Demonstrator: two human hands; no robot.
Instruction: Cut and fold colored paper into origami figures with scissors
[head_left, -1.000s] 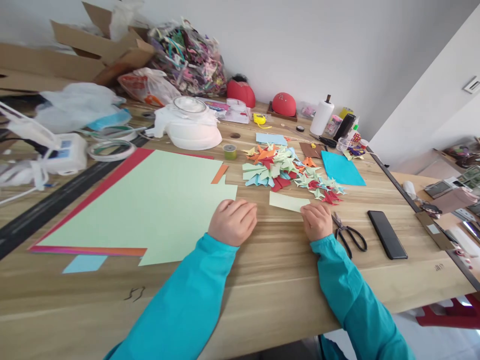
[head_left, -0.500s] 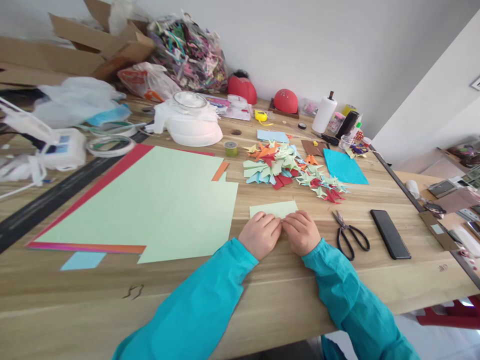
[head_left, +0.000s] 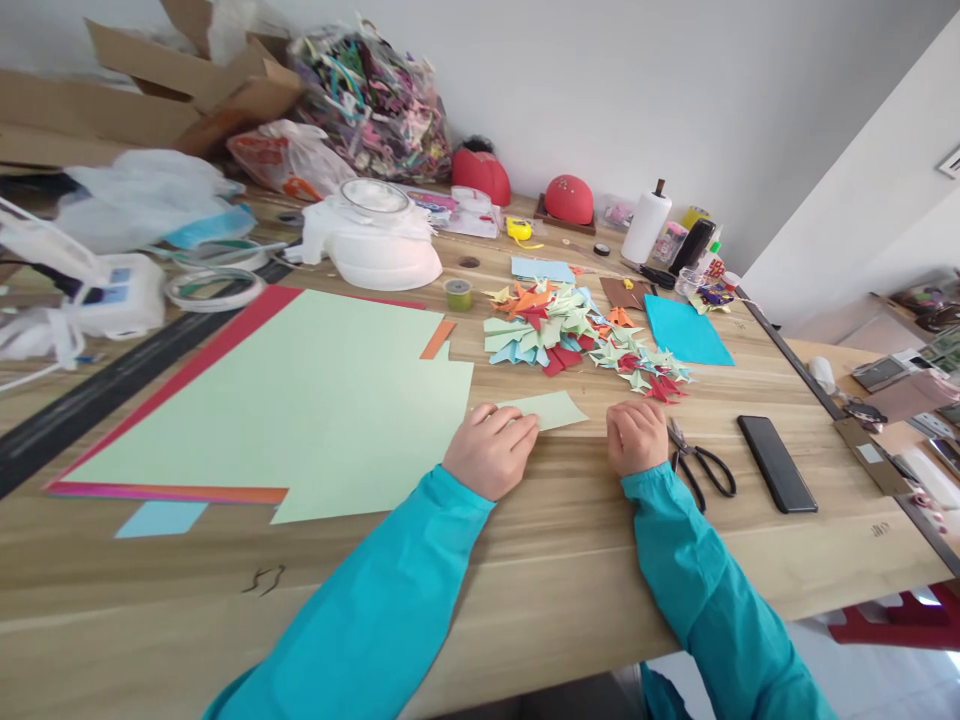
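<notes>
My left hand [head_left: 491, 450] lies on the wooden table [head_left: 570, 560], fingers bent and close together, their tips pressing the left end of a small light green paper piece [head_left: 551, 408]. The paper lies flat just right of the big light green sheet [head_left: 300, 400]. My right hand [head_left: 637, 438] rests apart from the paper in a loose fist with nothing visible in it. Its knuckles sit right beside the black scissors [head_left: 701, 468]. Both arms wear teal sleeves.
A pile of folded paper shapes [head_left: 577, 340] lies beyond the hands, with a blue sheet [head_left: 686, 333] to its right. A black phone [head_left: 776, 478] lies right of the scissors. Bags, boxes, tape rolls and a white bowl-like object [head_left: 375, 250] crowd the far left.
Both hands met on the small green paper half a second ago. Now they have parted: the left stays on the paper, which sits further left, and the right has moved beside the scissors.
</notes>
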